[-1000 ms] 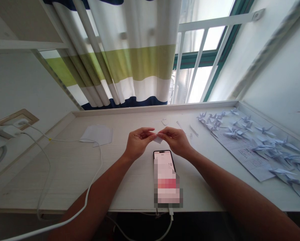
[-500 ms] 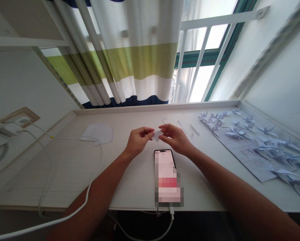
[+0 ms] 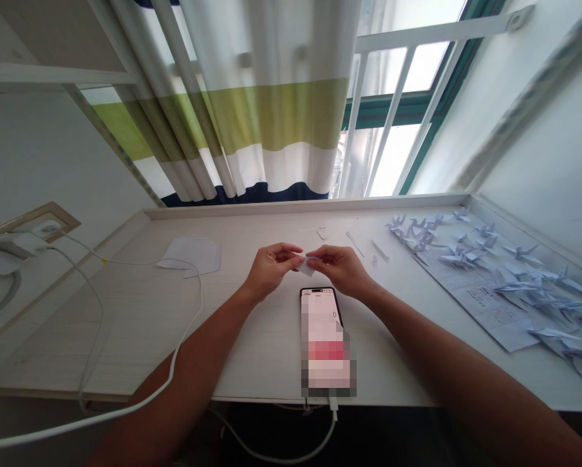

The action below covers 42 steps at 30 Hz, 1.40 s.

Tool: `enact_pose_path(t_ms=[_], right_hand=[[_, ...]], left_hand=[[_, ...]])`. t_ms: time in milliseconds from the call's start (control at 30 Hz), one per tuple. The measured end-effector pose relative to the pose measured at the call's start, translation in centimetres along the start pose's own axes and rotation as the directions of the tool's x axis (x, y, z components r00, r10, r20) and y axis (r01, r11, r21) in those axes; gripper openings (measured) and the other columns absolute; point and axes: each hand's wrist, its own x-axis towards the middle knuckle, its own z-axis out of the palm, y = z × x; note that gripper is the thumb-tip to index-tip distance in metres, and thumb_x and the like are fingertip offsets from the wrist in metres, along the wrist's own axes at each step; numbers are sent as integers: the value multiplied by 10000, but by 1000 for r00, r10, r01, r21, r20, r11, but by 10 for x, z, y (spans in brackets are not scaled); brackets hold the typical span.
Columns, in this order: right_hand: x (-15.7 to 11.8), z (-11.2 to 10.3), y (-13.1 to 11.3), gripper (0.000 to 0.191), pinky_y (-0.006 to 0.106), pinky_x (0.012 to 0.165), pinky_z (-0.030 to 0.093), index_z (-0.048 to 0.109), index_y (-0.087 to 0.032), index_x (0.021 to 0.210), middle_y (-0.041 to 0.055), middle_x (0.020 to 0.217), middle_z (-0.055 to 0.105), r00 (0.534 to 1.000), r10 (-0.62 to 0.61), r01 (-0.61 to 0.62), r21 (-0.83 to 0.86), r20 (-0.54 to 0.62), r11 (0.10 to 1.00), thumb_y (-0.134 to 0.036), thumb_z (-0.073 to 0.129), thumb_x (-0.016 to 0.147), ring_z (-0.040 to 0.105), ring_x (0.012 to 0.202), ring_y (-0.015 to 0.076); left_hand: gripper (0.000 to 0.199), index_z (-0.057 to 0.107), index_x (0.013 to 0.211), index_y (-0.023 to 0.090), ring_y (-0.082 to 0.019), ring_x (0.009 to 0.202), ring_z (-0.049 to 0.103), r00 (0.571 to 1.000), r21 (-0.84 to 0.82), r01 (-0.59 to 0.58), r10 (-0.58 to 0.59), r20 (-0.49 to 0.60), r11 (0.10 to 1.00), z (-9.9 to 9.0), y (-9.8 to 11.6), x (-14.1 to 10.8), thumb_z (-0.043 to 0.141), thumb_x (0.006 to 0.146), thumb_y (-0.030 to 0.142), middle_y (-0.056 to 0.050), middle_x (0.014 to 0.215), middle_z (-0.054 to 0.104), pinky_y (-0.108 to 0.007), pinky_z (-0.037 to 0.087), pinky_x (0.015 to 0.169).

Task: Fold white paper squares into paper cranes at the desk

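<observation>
Between my left hand point(image 3: 271, 271) and my right hand point(image 3: 342, 269) is a small folded piece of white paper point(image 3: 306, 265), pinched by the fingertips of both hands above the desk. Its exact shape is partly hidden by my fingers. Just below my hands, a smartphone point(image 3: 326, 340) lies face up on the white wood-grain desk point(image 3: 126, 337), its screen pixelated and a charging cable plugged into its lower end.
Several pale blue-white paper cranes point(image 3: 485, 256) lie on a printed sheet point(image 3: 480, 308) at the right. A white paper sheet point(image 3: 191, 256) lies at the left, with a white cable point(image 3: 201, 311) beside it. Narrow paper strips point(image 3: 379, 251) lie ahead.
The paper stays between my fingertips, and my hands have drawn slightly closer around it. The whole scene has shifted slightly in view as my head moved.
</observation>
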Motion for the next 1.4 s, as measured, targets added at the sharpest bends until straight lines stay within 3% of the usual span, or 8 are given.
enact_pose_path(t_ms=[167, 333, 667, 767, 900, 1033, 1167, 1400], right_hand=[[1, -2, 0, 218, 395, 843, 589, 743, -227, 1080, 61, 987, 766, 990, -136, 139, -202, 31, 970, -316, 661, 898, 712, 887, 206], [0, -5, -2, 188, 402, 819, 591, 746, -218, 1039, 74, 987, 782, 992, -124, 115, -251, -21, 961, -322, 646, 918, 728, 882, 224], [4, -1, 8, 278, 331, 632, 486, 685, -176, 761, 53, 727, 721, 995, -22, -20, -431, -92, 902, -352, 582, 950, 627, 647, 187], [6, -1, 12, 172, 345, 671, 504, 673, -171, 848, 69, 800, 709, 985, -107, 26, -494, -136, 869, -303, 609, 936, 638, 722, 204], [7, -5, 11, 147, 415, 849, 530, 677, -205, 1064, 104, 1050, 710, 906, -406, 394, -590, 120, 704, -266, 579, 973, 649, 977, 246], [7, -10, 6, 254, 467, 975, 500, 651, -248, 1221, 86, 1240, 697, 787, -431, 615, -616, 441, 492, -198, 549, 994, 623, 1143, 255], [8, -14, 4, 298, 457, 936, 518, 664, -200, 1206, 110, 1206, 714, 762, -439, 640, -658, 476, 397, -103, 478, 996, 641, 1097, 259], [6, -19, -3, 229, 435, 881, 537, 694, -190, 1065, 109, 1080, 730, 777, -480, 618, -635, 407, 463, -167, 471, 1014, 660, 999, 247]], left_hand=[[307, 750, 966, 145, -145, 735, 665, 1000, 5, -4, 4, 16, 1000, -2, -2, 1, 838, 723, 311, -45, 791, 737, -295, 540, 720], [454, 712, 1101, 169, -184, 940, 686, 995, 20, -6, 4, 95, 1000, -1, -2, 0, 864, 682, 252, -71, 998, 740, -329, 547, 845], [349, 691, 970, 137, -157, 788, 686, 999, 36, -11, 9, 35, 999, 3, -16, 3, 851, 687, 262, -57, 870, 735, -308, 552, 760], [316, 670, 908, 134, -121, 673, 648, 1000, 68, 7, -6, -18, 998, 3, -20, 5, 849, 676, 251, -25, 780, 705, -274, 536, 678], [335, 654, 866, 129, -128, 654, 653, 994, 38, 46, -42, -96, 998, 1, -19, 7, 866, 649, 269, -23, 762, 700, -282, 540, 661], [411, 652, 933, 126, -151, 727, 681, 991, -46, 80, -85, -100, 996, -2, -16, 8, 891, 631, 271, -46, 826, 720, -305, 552, 710], [489, 675, 1098, 137, -144, 797, 676, 988, -153, 140, -148, -47, 978, -5, -10, 7, 876, 666, 246, -58, 940, 722, -312, 550, 762], [507, 678, 1237, 180, -200, 980, 706, 939, -267, 292, -222, 264, 918, -8, -1, 1, 832, 757, 234, -79, 1005, 720, -392, 524, 966]])
